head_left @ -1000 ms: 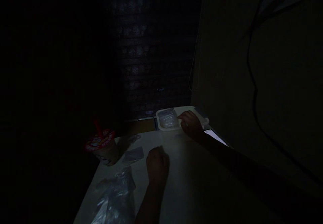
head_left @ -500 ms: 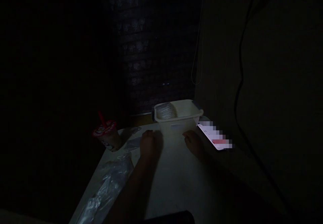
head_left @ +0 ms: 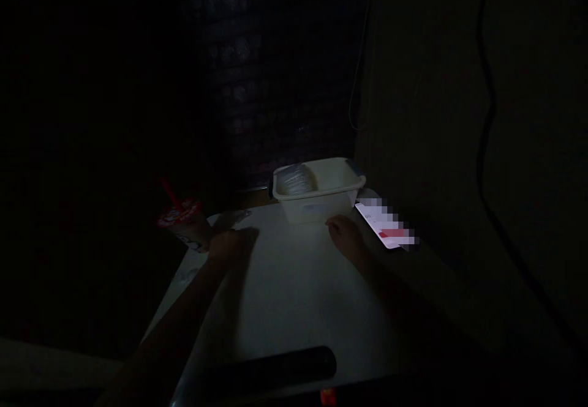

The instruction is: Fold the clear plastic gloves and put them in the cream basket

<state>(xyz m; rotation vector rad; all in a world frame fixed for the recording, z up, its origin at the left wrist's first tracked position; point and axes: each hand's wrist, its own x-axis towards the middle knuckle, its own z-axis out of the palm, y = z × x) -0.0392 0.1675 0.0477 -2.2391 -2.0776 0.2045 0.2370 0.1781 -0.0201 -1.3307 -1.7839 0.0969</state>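
The scene is very dark. My left hand (head_left: 227, 243) lies on the pale table (head_left: 294, 284) at its left side, next to a sealed drink cup (head_left: 182, 223) with a red straw and over small clear plastic bags (head_left: 235, 217); its fingers are too dim to read. My right hand (head_left: 345, 235) rests on the table just in front of a white plastic tub (head_left: 321, 191), fingers curled loosely, apparently holding nothing. Clear bags lie in the tub's left end. A lit phone (head_left: 383, 226) lies right of my right hand.
A dark wall rises close on the right, with a cable (head_left: 487, 119) hanging down it. A dark brick wall stands behind the table. A dark rounded bar (head_left: 275, 367) crosses the table's near edge.
My right hand has come out of the tub and down to the table in front of it. My left hand has slid left toward the cup. The view has tilted.
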